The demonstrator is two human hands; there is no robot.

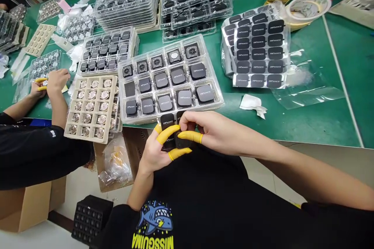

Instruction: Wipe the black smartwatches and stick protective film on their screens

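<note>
My left hand (156,149), with yellow finger covers, holds a small sheet of black square stickers (167,120) near the table's front edge. Close against it, my right hand (201,130) is pinched at the sheet's right side, its thumb in a yellow cover. A dark square piece between the hands is mostly hidden by the fingers. Just beyond them lies a clear tray (172,118) of square watch pieces. Its back row shows round sensor backs and one white disc; the nearer rows mostly show black covers with pale lettering. One cell in the left column holds a plain dark square.
Sticker sheets (258,52) and a tape roll (308,7) lie at the right, near a crumpled tissue (253,105). Stacked clear trays (125,4) stand behind. A beige tray of round watches (89,109) is at the left, beside another person's hands (55,83).
</note>
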